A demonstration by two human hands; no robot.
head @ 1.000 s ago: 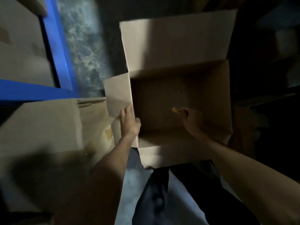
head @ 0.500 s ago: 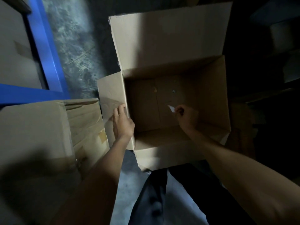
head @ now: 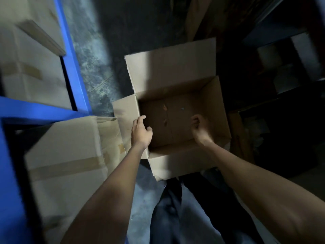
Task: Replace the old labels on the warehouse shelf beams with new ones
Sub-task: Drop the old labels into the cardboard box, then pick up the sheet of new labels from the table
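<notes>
While both hands hang over the open cardboard box [head: 177, 95], not much relabelling shows: left hand [head: 141, 132] loose and empty by the flap, right hand [head: 199, 128] curled, contents can't be made out. The blue shelf beam [head: 35, 110] sits off left, no labels visible.

Single head-worn view, looking steeply down, close over an open cardboard box [head: 175, 81], dim, perhaps motion-blurred
</notes>
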